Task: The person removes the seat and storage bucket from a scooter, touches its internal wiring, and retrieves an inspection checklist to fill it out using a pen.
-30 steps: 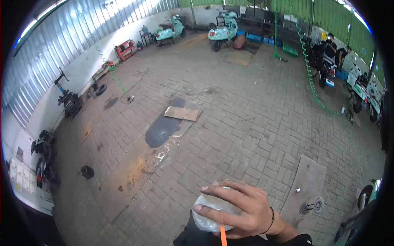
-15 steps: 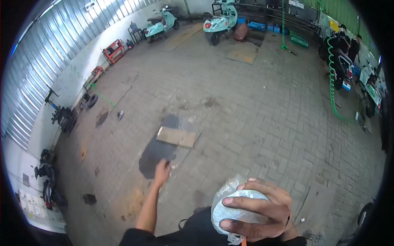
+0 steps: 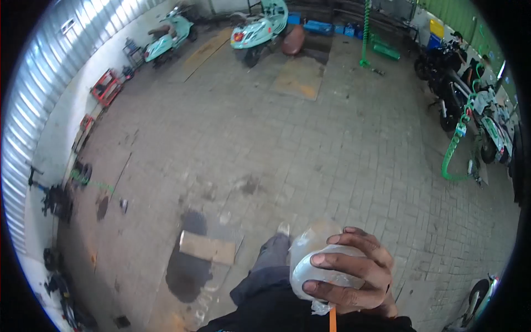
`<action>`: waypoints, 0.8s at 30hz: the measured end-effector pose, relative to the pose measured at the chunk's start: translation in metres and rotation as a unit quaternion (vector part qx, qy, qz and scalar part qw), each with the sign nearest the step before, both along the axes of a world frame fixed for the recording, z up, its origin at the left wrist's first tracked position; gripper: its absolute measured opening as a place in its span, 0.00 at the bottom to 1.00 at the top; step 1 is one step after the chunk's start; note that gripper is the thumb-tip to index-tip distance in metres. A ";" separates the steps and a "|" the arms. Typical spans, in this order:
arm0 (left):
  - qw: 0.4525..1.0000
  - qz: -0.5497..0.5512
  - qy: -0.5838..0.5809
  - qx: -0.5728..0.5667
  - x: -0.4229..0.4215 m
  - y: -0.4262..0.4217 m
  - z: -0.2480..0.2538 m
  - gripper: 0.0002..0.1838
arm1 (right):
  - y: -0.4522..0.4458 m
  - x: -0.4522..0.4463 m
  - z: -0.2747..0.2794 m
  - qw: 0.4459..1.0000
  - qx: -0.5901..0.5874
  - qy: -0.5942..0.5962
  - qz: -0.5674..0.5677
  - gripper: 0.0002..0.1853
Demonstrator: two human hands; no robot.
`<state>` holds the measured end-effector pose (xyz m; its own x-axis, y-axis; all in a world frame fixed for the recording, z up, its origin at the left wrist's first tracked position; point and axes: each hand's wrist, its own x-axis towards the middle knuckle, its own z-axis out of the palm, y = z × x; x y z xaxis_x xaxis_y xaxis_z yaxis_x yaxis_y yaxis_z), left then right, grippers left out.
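Note:
My right hand [image 3: 365, 272] is closed around a round, pale object in crinkled clear plastic [image 3: 308, 264], held up close to the camera in front of my chest. The fingers lie across its top; what is inside the plastic cannot be made out. A thin orange strip [image 3: 333, 320] hangs just below it. My left hand is out of view. Beneath, one of my legs in dark trousers [image 3: 271, 257] steps forward on the paved floor.
Flat cardboard [image 3: 207, 248] lies over a dark stain [image 3: 189, 279] at lower left. Two mint scooters [image 3: 260, 32] [image 3: 168, 36] stand at the back. Motorcycles [image 3: 456, 91] line the right, by a coiled green hose [image 3: 451, 160]. A red rack [image 3: 107, 87] stands along the left wall.
My left hand has dropped out of view. The scene has shifted, with the cardboard now lower and further left, and a leg has come into view. My right hand keeps its hold.

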<state>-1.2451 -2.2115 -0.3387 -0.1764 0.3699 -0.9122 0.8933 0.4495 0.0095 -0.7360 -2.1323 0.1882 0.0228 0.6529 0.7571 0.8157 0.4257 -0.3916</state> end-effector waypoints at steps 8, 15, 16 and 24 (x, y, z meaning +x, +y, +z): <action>0.871 -0.069 -0.214 0.437 0.348 0.585 0.131 0.19 | 0.222 0.164 0.016 0.997 0.061 0.027 -0.049 0.16; 0.767 -0.158 -0.320 0.533 0.618 0.852 0.201 0.14 | 0.420 0.344 -0.009 0.997 0.019 0.045 -0.066 0.17; 0.774 -0.175 -0.321 0.518 0.643 0.867 0.190 0.13 | 0.455 0.378 -0.009 0.996 0.031 0.053 -0.058 0.17; 0.981 -0.133 -0.077 0.120 0.624 0.829 0.014 0.27 | 0.682 0.595 0.031 0.998 -0.029 0.029 -0.048 0.15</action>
<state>-0.6213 -1.3823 -0.3245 0.0880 0.5917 -0.8013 0.9586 0.1684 0.2297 -0.1409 -1.4503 0.2189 0.1296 0.6885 0.7136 0.8268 0.3222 -0.4610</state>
